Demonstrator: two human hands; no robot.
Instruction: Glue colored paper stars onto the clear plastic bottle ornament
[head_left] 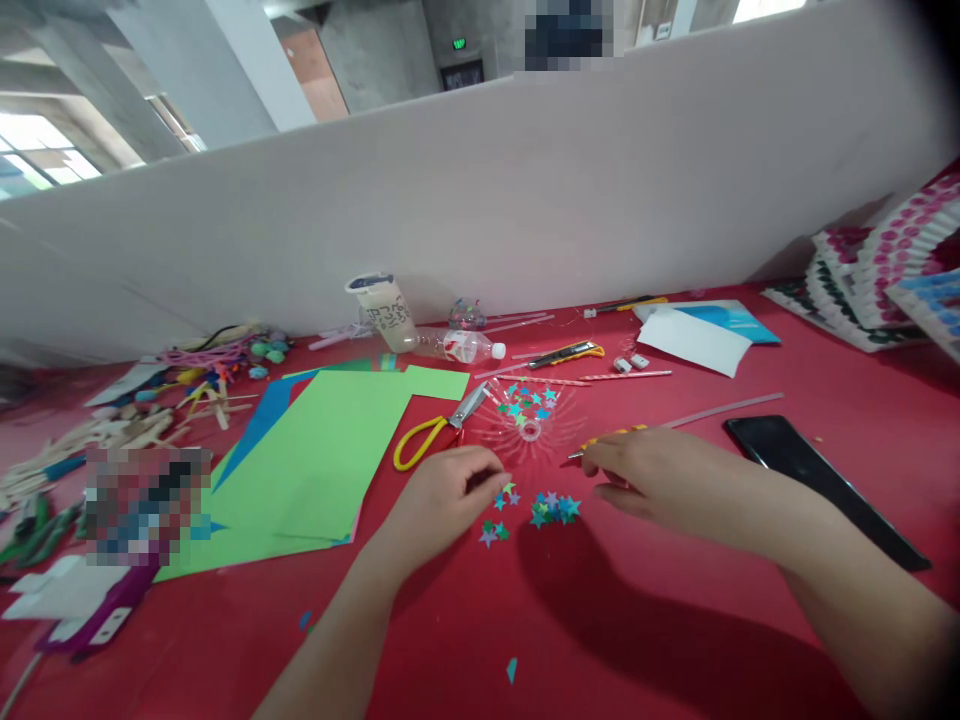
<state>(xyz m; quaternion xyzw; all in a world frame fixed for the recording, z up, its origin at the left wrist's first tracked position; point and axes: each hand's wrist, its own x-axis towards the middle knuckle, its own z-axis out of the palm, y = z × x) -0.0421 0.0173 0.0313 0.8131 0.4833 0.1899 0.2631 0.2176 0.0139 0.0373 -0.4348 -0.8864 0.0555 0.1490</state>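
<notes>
Head view: two bare hands work over a red table (450,640) scattered with small stars (555,508) — one heap between the hands, a few loose ones by the left fingertips, more in a clear plastic piece (529,430) just beyond. The left hand (454,495) curls, thumb and forefinger nearly meeting over the loose stars; whether it pinches one cannot be told. The right hand (652,465) hangs half-spread beside the heap, thumb apart from the fingers, no star visible in it; a yellow tool (615,436) shows just behind, contact unclear. The stars look thin, feather-light and easily bent, likely to skid or cling together — best pinched singly by opposite points. The plastic piece appears light, slick and springy, its thick ring the surest hold. Scissors (455,420) lie near the left hand.
</notes>
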